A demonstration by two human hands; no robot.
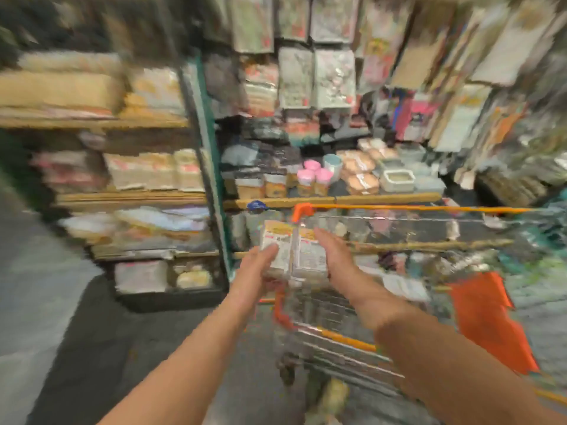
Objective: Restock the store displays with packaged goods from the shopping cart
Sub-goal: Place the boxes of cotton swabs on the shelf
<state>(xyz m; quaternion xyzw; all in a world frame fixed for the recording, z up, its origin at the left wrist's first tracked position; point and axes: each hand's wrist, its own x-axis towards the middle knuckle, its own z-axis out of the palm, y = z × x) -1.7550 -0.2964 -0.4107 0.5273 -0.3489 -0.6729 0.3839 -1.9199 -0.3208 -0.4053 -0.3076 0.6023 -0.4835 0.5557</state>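
the whole view is smeared by motion blur, so no brand, label or line of writing can be read anywhere; the pale plastic-wrapped pack of goods [293, 250] shows only an orange-yellow band along its top edge and grey-white panels with reddish smudges of print. the place is a crowded shop aisle with a grey floor [46, 302], and a green metal upright [211, 154] separates wooden shelves on the left [101, 121], stacked with pale and brown bagged goods, from a display counter [334, 199] with a yellow-brown front edge. on that counter stand pink-lidded jars [313, 176], round tan wrapped packs [360, 173] and a pale rectangular tub [397, 179], while flat packets [319, 78] hang in rows on the wall above. a wire shopping cart with orange trim [334, 335] stands in front of the counter, below and to the right of the arms. the pack is held up in the air above the cart's near left corner, level with the counter's front edge. the left hand [256, 268] presses against the pack's left side with the fingers lying along its face, and the right hand [333, 256] holds the right side with straight fingers reaching up along it; the pack sits clamped between the two palms.
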